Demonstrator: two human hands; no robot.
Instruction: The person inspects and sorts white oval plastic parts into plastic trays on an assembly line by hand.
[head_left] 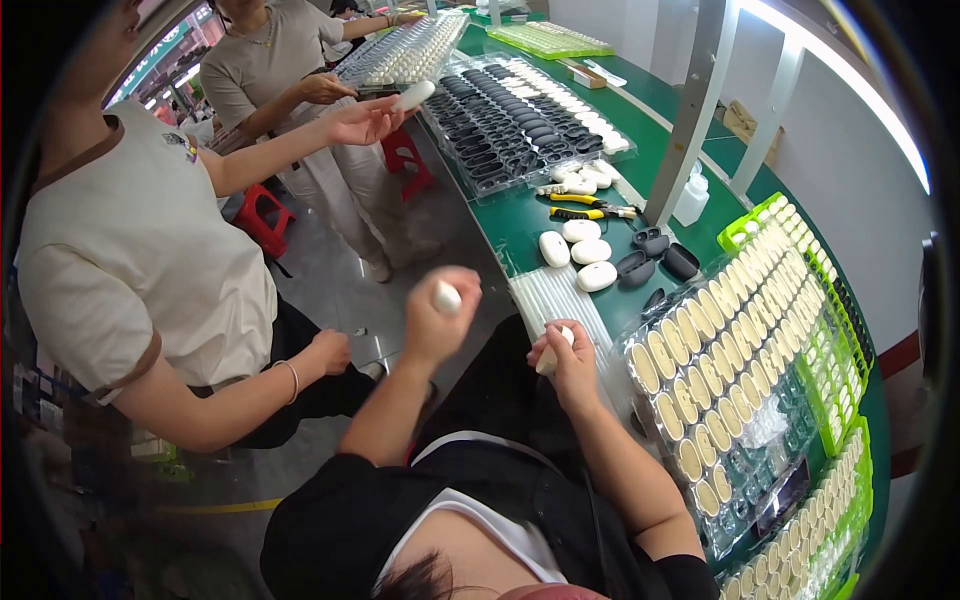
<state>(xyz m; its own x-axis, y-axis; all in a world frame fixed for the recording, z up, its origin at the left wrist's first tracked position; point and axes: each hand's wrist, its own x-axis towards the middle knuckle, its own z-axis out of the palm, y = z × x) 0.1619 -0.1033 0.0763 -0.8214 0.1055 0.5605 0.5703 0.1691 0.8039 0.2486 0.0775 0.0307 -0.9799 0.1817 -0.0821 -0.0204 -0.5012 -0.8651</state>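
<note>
My left hand (432,325) is raised over the gap beside the bench, its fingers wrapped round a small white rounded case (447,296). Slightly smeared by motion, that hand shows only one end of the case. At the bench's front edge, my right hand (572,378) pinches a white and cream earbud-case part (555,350); the fingers cover some of it. Just beyond lie several closed white cases (582,230) and open black cases (635,268) on the green bench. A clear tray (700,380) of cream oval parts stands to the right of my right hand.
Yellow-handled pliers (578,207) lie past the white cases. Farther back is a tray of black and white cases (520,120). A metal post (695,115) rises by a white bottle (691,198). At left, a co-worker's hand (368,120) holds a white case (413,96).
</note>
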